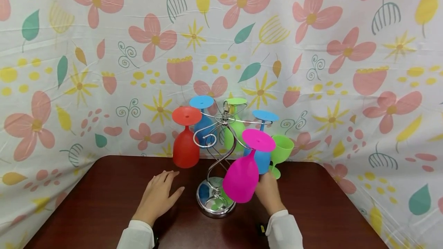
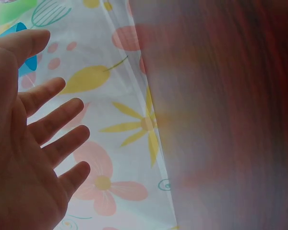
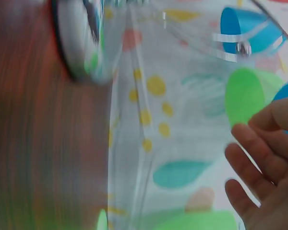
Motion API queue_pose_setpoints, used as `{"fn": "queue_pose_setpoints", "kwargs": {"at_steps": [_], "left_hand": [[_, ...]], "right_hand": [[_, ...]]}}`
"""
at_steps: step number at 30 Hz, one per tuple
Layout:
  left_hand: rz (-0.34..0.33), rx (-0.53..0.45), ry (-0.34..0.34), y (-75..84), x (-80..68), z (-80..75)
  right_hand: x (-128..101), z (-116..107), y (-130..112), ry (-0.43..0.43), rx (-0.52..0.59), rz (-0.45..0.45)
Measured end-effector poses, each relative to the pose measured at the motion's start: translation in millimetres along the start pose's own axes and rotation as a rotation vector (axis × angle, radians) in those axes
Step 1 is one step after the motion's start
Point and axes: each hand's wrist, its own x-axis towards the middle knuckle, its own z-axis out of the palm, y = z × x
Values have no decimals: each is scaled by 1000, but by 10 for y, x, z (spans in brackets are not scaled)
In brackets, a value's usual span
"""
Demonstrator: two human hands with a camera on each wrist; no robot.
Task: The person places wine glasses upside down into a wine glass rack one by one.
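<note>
A chrome goblet rack (image 1: 216, 213) holds plastic goblets upside down by their feet: red (image 1: 186, 149), blue (image 1: 205, 126), green (image 1: 239, 130), a second blue (image 1: 262, 161) and magenta (image 1: 241, 180). My right hand (image 1: 268, 193) is right at the lower end of the second blue goblet, its fingertips partly hidden behind the magenta one. In the right wrist view, its fingers (image 3: 252, 170) are loosely bent, not wrapped round anything, and overlap a blue edge. My left hand (image 1: 157, 197) hovers left of the rack's base with spread fingers, holding nothing, below the red goblet.
A green goblet (image 1: 283, 148) stands upright behind my right hand. The dark wooden table (image 1: 90, 203) ends at the back against a flower-printed curtain (image 1: 104, 126). The rack's curved arms spread above the table between my hands.
</note>
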Motion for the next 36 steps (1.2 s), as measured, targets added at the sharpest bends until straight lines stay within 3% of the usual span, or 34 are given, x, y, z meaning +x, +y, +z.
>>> {"fn": "queue_pose_setpoints", "kwargs": {"at_steps": [2,5,9,13,16,23,31,36], "left_hand": [[-3,2,-2,-5,2,-5],[-5,-3,-7,-12,6,-6],[-10,-4,-14,-17,-2,-11],[-8,-9,-5,-21,-10,-23],[-13,-19,-7,-22,-10,-27],[-14,-18,-11,-23,6,-22],[-14,-32,-2,-26,7,-16],[-25,-38,-6,-37,8,1]], "right_hand": [[20,-89,64,55,-91,33],[69,-195,188,149,-198,-12],[153,-316,348,237,-276,-75],[289,-424,463,271,-301,-101],[398,-493,514,233,-335,-94],[558,-593,562,28,-438,-3],[553,-636,557,85,-492,-51],[548,-666,551,65,-516,-25]]}}
